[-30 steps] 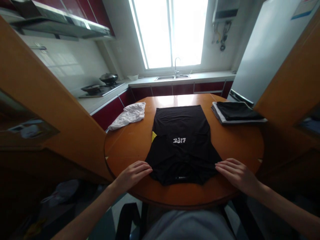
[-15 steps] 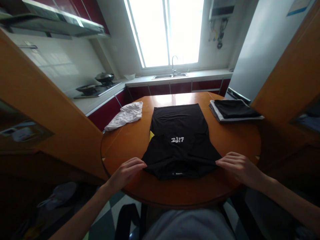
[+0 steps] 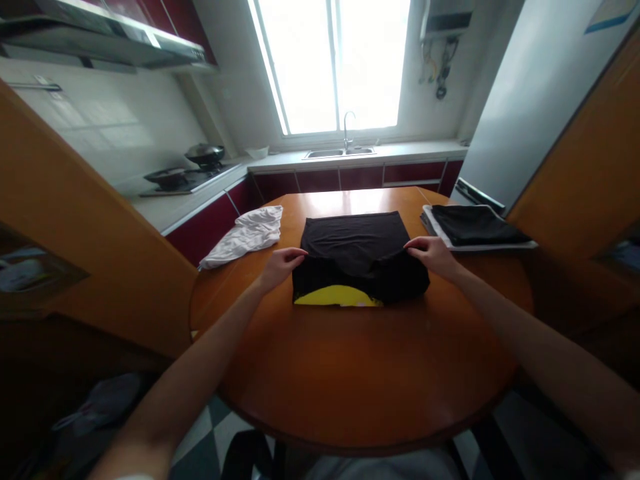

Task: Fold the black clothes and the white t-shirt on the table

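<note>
A black T-shirt [image 3: 357, 235] lies on the round wooden table [image 3: 370, 373], its near part doubled over toward the window. Along the near fold a yellow print [image 3: 337, 296] shows. My left hand [image 3: 283, 265] pinches the turned-over edge at the left side. On the right side, my right hand [image 3: 434, 255] pinches the same edge between thumb and fingers. The white lettering is covered by the fold.
A crumpled white garment [image 3: 247, 233] lies at the table's left edge. Folded black and white clothes [image 3: 473, 227] are stacked at the right. Beyond the table are a sink [image 3: 340, 153] and a stove with pans [image 3: 205, 155].
Both hands have moved away from me, carrying the shirt's near edge up over its middle. The shirt is now shorter, the lettering is hidden, and more of the yellow print shows.
</note>
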Tool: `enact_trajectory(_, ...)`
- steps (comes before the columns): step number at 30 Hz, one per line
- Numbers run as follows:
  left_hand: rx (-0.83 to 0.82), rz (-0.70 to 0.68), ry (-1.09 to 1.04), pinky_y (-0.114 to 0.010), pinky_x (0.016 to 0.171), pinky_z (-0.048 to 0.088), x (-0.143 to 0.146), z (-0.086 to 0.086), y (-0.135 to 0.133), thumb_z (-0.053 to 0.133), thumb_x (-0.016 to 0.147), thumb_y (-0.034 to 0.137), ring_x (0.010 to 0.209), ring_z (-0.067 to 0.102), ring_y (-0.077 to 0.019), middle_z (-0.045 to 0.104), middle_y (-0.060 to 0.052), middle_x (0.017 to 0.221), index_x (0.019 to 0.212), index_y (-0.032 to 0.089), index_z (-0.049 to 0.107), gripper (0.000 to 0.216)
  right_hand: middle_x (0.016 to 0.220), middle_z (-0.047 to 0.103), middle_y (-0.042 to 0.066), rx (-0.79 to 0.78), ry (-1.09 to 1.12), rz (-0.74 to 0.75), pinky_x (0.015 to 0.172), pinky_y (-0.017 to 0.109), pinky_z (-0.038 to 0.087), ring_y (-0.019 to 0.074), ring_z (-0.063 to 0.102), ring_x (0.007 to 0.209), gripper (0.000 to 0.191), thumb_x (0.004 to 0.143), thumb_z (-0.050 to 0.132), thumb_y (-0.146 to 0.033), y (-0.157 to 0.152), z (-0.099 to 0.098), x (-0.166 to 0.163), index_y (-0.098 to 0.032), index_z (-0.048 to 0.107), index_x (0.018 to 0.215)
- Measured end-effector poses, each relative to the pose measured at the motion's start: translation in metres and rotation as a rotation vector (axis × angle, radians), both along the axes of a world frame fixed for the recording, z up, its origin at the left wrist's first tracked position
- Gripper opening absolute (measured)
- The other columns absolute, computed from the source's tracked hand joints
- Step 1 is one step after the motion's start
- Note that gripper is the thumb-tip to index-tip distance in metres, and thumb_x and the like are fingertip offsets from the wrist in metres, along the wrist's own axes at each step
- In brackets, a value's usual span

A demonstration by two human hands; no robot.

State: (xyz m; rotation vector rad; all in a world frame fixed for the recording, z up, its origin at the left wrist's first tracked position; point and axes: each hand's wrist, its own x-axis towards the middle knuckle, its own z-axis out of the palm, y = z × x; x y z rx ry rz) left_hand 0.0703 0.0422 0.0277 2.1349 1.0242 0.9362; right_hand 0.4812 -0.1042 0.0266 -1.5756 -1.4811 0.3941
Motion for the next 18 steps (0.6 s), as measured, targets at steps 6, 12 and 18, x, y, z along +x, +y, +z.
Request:
enact_trajectory(6,-0.066,0.074,0.010,-0.034,0.075,0.055,0.006,-0.034,0.053,0.072,0.071,0.050,0.080,0.072,-0.0254,0.078,-0.010,0.087,0.087,0.015,0.078,0.039,0.076,0.077,0.008,-0.195,0.109,-0.133,0.070,0.029,0.052,0.0216,0.071,0.075,0.006,0.072,0.071,-0.017,0.050,-0.035,0.019,-0.015,0.077,0.073)
enact_trajectory(12,-0.023,0.139,-0.035,-0.033,0.079,0.056,0.007,-0.042,0.078,0.070,0.077,0.047,0.086,0.073,-0.0257,0.079,-0.010,0.092,0.093,0.016,0.078,0.036,0.082,0.078,0.008,-0.181,0.162,-0.131,0.071,0.028,0.053,0.0211,0.071,0.078,0.012,0.074,0.074,-0.022,0.076,-0.038,0.040,-0.015,0.079,0.081)
enact_trajectory(18,0.054,0.182,0.051,-0.033,0.080,0.054,0.014,-0.054,0.090,0.064,0.081,0.041,0.085,0.072,-0.0237,0.079,-0.009,0.093,0.094,0.017,0.078,0.030,0.077,0.077,0.008,-0.187,0.107,-0.118,0.067,0.028,0.053,0.0212,0.071,0.074,0.012,0.071,0.074,-0.024,0.102,-0.043,0.044,-0.014,0.078,0.077)
